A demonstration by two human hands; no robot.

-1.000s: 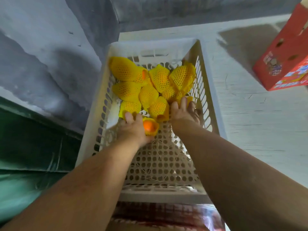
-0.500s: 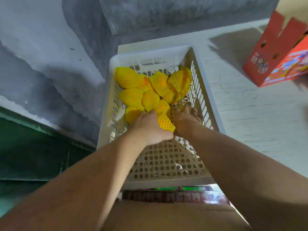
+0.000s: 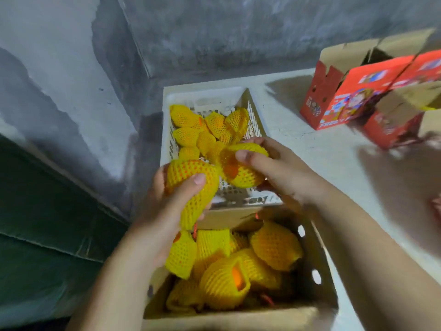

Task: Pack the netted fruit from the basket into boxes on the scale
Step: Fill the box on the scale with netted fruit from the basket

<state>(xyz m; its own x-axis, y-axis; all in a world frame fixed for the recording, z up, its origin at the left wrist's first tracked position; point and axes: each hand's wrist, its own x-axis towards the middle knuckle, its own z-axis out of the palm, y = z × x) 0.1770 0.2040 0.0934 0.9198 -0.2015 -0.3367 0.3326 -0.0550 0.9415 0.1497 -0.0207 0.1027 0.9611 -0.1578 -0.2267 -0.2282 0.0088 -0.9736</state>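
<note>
My left hand (image 3: 164, 211) grips a fruit in yellow foam netting (image 3: 191, 185) above the near end of the white perforated basket (image 3: 167, 130). My right hand (image 3: 276, 168) holds a second netted fruit (image 3: 241, 173) beside it, with orange peel showing through the net. Several more netted fruits (image 3: 205, 130) lie at the far end of the basket. Just below my hands an open cardboard box (image 3: 319, 256) holds several netted fruits (image 3: 238, 266). The scale is hidden under the box.
Red printed cartons (image 3: 358, 96) with open flaps stand on the white tabletop (image 3: 334, 158) at the far right. A grey concrete wall (image 3: 71, 68) runs along the left and back. A dark green surface (image 3: 47, 223) lies at the lower left.
Both hands have lifted a netted fruit each out of the basket and drawn back toward me. My view has tilted down, so the open box with fruit now shows.
</note>
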